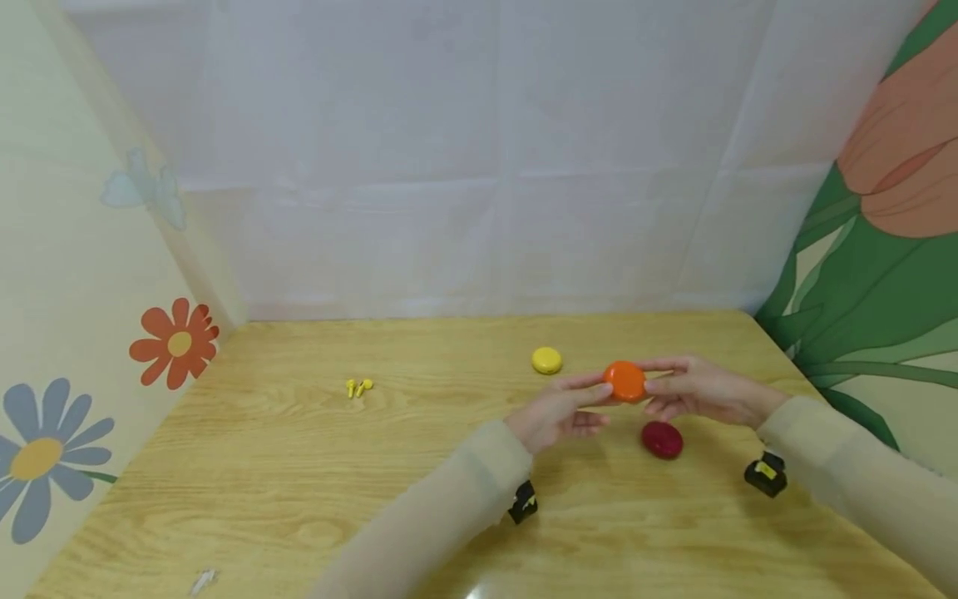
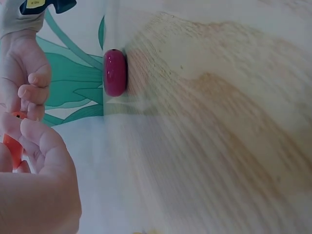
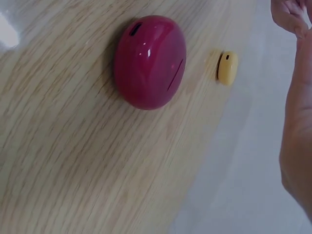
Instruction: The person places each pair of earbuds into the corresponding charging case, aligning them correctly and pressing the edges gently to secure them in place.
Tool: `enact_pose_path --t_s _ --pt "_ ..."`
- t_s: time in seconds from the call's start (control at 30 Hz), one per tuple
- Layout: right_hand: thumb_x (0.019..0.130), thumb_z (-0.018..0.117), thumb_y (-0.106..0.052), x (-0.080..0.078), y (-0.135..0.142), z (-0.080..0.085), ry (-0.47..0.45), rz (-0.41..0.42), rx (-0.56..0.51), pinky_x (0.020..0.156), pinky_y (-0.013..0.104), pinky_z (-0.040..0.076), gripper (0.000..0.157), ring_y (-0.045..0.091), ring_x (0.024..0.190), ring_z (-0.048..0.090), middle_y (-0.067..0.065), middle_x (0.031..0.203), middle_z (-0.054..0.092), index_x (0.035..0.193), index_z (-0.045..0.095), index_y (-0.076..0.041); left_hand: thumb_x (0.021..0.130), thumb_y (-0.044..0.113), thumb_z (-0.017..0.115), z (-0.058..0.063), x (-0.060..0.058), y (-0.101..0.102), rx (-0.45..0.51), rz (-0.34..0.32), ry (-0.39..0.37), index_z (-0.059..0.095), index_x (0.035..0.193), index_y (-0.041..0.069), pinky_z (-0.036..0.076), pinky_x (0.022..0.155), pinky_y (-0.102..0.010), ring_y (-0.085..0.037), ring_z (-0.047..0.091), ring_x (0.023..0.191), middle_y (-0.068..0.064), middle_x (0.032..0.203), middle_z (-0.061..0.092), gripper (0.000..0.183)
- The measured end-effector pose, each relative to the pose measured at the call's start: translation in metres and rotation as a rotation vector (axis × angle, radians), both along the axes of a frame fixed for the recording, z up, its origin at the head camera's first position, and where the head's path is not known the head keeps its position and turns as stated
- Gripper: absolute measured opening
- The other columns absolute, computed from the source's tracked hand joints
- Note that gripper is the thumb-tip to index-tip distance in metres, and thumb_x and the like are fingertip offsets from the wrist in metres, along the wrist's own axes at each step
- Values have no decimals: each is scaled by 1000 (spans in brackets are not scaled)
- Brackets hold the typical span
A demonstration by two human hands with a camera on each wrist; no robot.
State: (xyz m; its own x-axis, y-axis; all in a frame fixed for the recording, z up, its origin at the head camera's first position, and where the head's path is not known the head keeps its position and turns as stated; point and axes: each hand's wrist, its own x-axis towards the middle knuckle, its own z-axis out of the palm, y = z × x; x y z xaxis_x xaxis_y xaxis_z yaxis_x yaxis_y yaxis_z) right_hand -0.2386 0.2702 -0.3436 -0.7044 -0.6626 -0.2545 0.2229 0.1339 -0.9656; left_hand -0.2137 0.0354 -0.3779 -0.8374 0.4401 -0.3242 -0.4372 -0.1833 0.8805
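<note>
While a red case [image 1: 662, 439] lies on the wooden table [image 1: 299, 466] just below, left hand [image 1: 557, 412] and right hand [image 1: 699, 389] pinch an orange case [image 1: 624, 381] between fingertips, held above the tabletop.

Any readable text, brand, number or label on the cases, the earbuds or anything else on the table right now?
None can be read.
Orange case, held between left hand and right hand: no print shows.
Red case: only a slot and a seam line, no lettering.
Yellow case and yellow earbuds: too small to tell.
Yellow tags on the black wrist cameras: too blurred to read.
</note>
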Motion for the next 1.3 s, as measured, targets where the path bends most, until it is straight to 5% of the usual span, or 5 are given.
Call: enact_pose_path --t_s 0.5,1.1,1.3 --pt "102 45 -3 -16 22 -14 8 60 -35 83 36 55 32 20 90 69 11 102 70 115 63 -26 97 18 61 -4 -3 22 -2 33 -5 62 131 15 49 62 -18 -9 62 67 -7 108 71 34" --pt "102 49 -5 -32 33 -23 -38 28 81 84 36 55 23 18 88 67 10 101 68 118 61 -16 92 14 68 -18 -18 40 -85 122 -64 70 117 12 47 53 -17 -9 60 59 -5 96 73 25" --pt "101 48 -4 -38 37 -27 -49 45 91 85 37 54 25 19 88 67 11 102 67 115 62 -19 90 11 69 -19 -20 47 -121 164 -84 72 111 12 48 52 -18 -18 70 71 -5 91 73 21"
